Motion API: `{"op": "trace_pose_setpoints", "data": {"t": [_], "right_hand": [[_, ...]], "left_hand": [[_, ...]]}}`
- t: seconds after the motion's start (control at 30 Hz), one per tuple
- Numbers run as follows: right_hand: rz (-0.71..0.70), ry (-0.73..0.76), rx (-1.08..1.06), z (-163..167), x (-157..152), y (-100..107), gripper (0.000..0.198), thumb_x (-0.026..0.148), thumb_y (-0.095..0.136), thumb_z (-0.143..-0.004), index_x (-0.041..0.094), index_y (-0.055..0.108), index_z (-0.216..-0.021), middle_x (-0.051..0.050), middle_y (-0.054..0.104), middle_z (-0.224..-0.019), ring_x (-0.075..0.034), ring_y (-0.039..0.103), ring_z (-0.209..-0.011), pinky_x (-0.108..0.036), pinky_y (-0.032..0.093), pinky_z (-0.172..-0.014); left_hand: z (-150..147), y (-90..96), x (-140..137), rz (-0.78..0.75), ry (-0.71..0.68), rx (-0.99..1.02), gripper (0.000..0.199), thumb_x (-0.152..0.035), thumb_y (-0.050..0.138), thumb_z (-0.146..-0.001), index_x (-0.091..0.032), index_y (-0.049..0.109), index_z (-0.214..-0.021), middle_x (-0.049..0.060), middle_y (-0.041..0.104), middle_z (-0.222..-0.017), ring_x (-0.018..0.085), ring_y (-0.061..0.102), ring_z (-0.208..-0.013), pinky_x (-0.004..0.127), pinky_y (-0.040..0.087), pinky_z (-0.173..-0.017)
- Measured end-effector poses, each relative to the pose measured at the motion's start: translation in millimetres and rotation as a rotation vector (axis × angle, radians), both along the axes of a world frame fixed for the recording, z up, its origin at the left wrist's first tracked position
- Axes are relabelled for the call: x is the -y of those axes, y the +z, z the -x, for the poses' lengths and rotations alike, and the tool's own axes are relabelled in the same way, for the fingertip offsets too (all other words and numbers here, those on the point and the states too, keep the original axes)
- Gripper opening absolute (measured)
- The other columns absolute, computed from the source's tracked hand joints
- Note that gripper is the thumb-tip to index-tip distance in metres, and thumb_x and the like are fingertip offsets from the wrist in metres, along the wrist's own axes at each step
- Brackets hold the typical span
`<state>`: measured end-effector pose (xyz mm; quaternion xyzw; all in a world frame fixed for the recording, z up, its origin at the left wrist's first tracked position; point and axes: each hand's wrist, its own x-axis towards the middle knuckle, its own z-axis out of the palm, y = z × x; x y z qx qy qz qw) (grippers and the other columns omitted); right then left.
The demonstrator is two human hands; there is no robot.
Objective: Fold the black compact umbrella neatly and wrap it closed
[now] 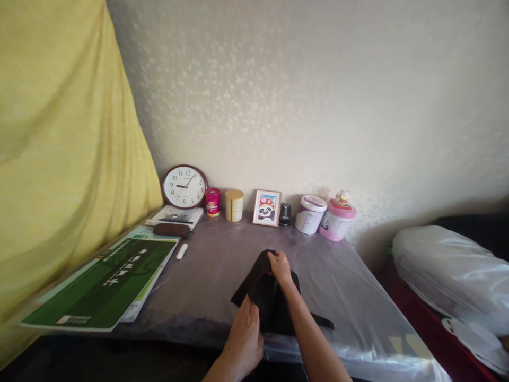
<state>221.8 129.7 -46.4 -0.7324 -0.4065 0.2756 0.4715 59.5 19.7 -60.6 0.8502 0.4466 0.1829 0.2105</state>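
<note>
A black piece of fabric [273, 305] is bunched and folded at the near edge of the table. Its exact kind does not show; a narrow strap-like end [323, 321] sticks out to the right. My left hand [245, 331] is closed on its near left part, fingers pointing away from me. Farther up, my right hand [280, 267] pinches the top of the same fabric between thumb and fingers. Some of the fabric is hidden behind my right forearm.
A plastic sheet covers the table [199, 286]. Left lie a green book [99, 284], a brown case [172, 229] and a white stick-like object [182, 251]. Along the wall stand a clock [185, 187], a picture frame [266, 208] and several tubs [310, 215].
</note>
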Motion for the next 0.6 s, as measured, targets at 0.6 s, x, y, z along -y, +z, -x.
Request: {"op": "trace_pose_setpoints", "data": {"t": [0.6], "right_hand": [[-0.038, 0.313, 0.386, 20, 25, 15, 0.017, 0.026, 0.042, -0.085, 0.022, 0.058, -0.080, 0.003, 0.072, -0.073, -0.011, 0.062, -0.059, -0.021, 0.039, -0.057]], "left_hand": [[-10, 30.3, 9, -0.027, -0.041, -0.161, 0.079, -0.008, 0.048, -0.064, -0.014, 0.022, -0.139, 0.010, 0.015, -0.150, 0.027, 0.014, -0.137, 0.046, 0.018, -0.112]]}}
